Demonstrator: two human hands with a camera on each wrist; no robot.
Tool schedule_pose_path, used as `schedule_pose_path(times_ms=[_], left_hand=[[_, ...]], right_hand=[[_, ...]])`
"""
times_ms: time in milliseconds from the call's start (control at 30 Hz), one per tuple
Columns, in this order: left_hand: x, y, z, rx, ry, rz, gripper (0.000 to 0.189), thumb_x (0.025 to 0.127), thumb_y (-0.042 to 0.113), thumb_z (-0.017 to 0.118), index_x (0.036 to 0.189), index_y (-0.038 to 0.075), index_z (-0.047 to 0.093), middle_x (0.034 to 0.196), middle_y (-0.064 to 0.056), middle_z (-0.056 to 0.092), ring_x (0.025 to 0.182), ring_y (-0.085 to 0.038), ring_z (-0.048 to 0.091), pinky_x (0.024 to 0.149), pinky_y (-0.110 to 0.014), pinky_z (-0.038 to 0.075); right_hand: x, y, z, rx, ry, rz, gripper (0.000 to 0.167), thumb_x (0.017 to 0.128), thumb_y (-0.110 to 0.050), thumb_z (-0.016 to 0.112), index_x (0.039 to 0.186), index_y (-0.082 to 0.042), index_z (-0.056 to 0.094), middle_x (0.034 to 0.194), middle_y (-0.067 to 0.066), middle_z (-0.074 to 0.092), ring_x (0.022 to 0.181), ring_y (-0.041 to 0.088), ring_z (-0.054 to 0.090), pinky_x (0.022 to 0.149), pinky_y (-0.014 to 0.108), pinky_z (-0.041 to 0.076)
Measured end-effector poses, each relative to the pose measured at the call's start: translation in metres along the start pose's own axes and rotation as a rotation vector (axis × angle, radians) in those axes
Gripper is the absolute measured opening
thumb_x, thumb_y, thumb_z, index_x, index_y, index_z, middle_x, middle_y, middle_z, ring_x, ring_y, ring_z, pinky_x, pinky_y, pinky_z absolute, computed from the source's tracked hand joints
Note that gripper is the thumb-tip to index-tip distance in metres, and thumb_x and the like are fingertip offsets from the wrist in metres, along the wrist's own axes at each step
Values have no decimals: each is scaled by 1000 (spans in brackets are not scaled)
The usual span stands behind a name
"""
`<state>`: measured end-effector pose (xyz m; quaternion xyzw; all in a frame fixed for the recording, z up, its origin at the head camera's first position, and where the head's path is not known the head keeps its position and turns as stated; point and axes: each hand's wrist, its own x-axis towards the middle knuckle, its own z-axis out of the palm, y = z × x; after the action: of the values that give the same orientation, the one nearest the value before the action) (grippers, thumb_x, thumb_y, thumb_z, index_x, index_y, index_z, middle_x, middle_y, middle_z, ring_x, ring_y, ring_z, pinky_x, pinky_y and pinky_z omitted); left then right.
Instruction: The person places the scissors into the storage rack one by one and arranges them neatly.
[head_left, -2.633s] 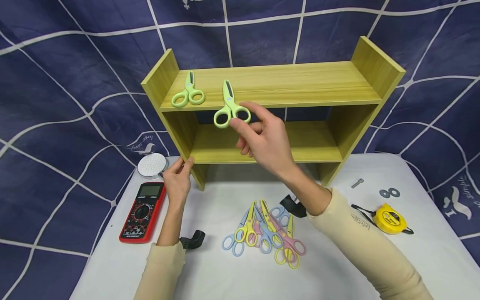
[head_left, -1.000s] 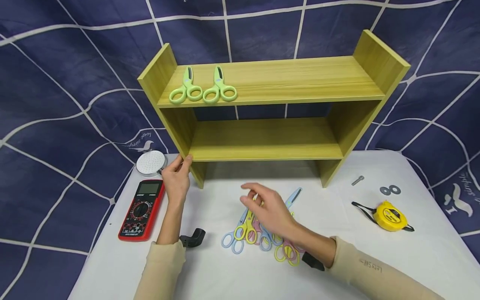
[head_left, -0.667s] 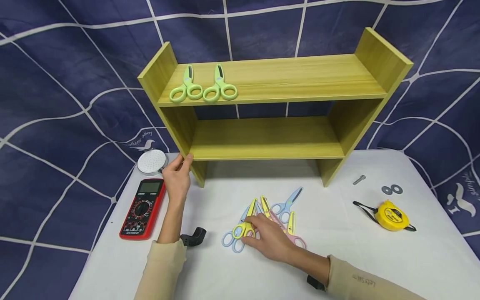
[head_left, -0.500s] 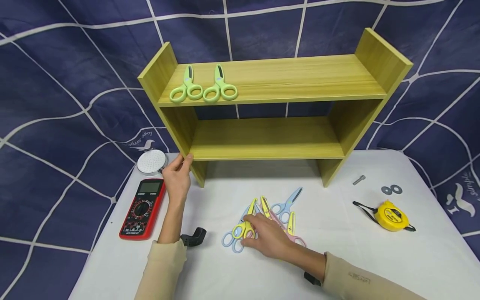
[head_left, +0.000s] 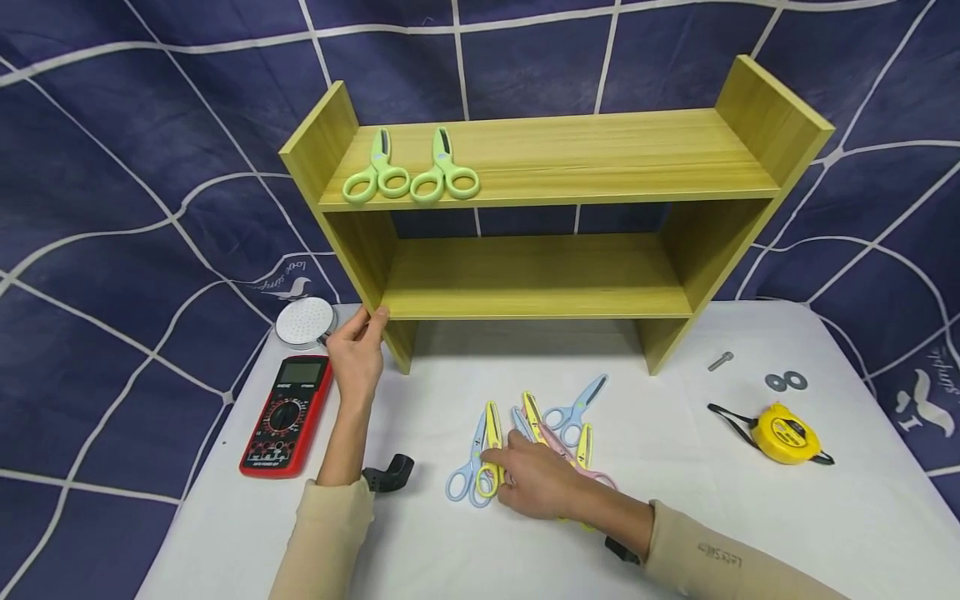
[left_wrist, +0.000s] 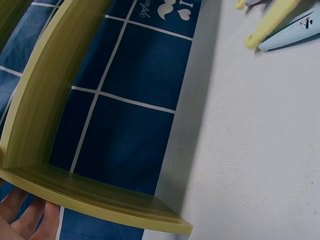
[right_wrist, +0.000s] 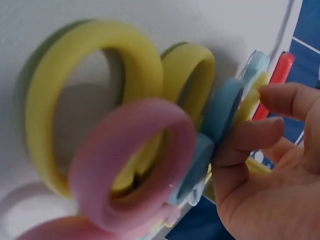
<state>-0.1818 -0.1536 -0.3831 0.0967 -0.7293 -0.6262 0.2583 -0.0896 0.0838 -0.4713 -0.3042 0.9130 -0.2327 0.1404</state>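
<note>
My left hand [head_left: 357, 354] grips the left side panel of the wooden shelf [head_left: 525, 304], thumb at its front edge; the left wrist view shows fingers [left_wrist: 30, 215] behind the board. My right hand [head_left: 542, 479] lies over the scissors pile, its index fingertip touching yellow scissors [head_left: 492, 429]. Thumb and index finger stand apart in the right wrist view. Blue scissors [head_left: 475, 458] lie left of the yellow ones. Pink scissors [right_wrist: 132, 162] and other yellow scissors [right_wrist: 37, 120] are partly under or behind the hand. Blue scissors [head_left: 581, 408] lie behind the pile. Two green scissors [head_left: 377, 171] sit on the top board.
On the left lie a red multimeter [head_left: 285, 417], a shower head [head_left: 305, 322] and a black elbow piece [head_left: 390, 473], partly behind the left wrist. To the right are a bolt [head_left: 721, 361], two washers [head_left: 786, 381] and a yellow tape measure [head_left: 785, 433].
The second green scissors went from my right hand onto the top board. That hand came down to the pile, and the yellow scissors turned more upright. My left hand stayed on the shelf.
</note>
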Motion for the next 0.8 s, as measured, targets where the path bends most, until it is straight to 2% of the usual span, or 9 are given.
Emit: schedule_pose_path(times_ms=[100,200,333,433,533,667,800], left_hand=[[0,1,0,-3,-2,-2,30,94,7,64,121,-7,65,117,-22,66,81,2,63,74,-25,54],[1,-1,0,-11,-3,-6,30,94,7,65,121,-6,65,117,-22,66,83,2,63,75,-24,54],[2,-4,1,-12,-5,-12,30,93,8,66,120,-4,66,116,-22,66,80,2,63,72,-19,52],[1,-2,1,-12,-2,-13,30,94,7,65,121,-5,66,116,-22,66,80,2,63,75,-24,54],[0,0,1,-11,5,-8,30,94,6,64,121,-6,65,115,-23,66,80,3,63,76,-28,55],[0,0,2,-9,8,-2,29,94,6,64,120,-7,65,114,-23,67,79,2,63,76,-28,55],[0,-2,2,-16,6,-4,29,94,6,64,120,-6,65,114,-23,67,81,2,63,77,-30,55]], right_hand=[[-2,-2,-2,-33,-47,1,53,80,-15,76,132,-18,62,96,1,51,64,9,43,52,22,39],[-4,-1,-2,-41,-60,-13,57,79,-17,80,133,-19,60,97,-1,52,67,8,43,55,21,39],[-5,6,-2,28,-42,-40,55,80,-22,81,131,-18,61,103,-5,58,75,5,47,62,21,43],[-7,12,-3,93,-37,-71,54,81,-24,80,132,-17,61,110,-7,60,81,3,49,68,22,45],[-10,13,-5,122,-31,-114,53,82,-22,78,132,-19,60,108,-11,58,82,3,48,68,21,44],[-15,7,-17,103,26,-195,51,83,-20,75,132,-21,59,100,-10,54,80,2,47,66,19,41],[-17,-5,-43,75,162,-300,51,85,-19,75,133,-19,58,95,-8,50,77,5,49,64,18,40]])
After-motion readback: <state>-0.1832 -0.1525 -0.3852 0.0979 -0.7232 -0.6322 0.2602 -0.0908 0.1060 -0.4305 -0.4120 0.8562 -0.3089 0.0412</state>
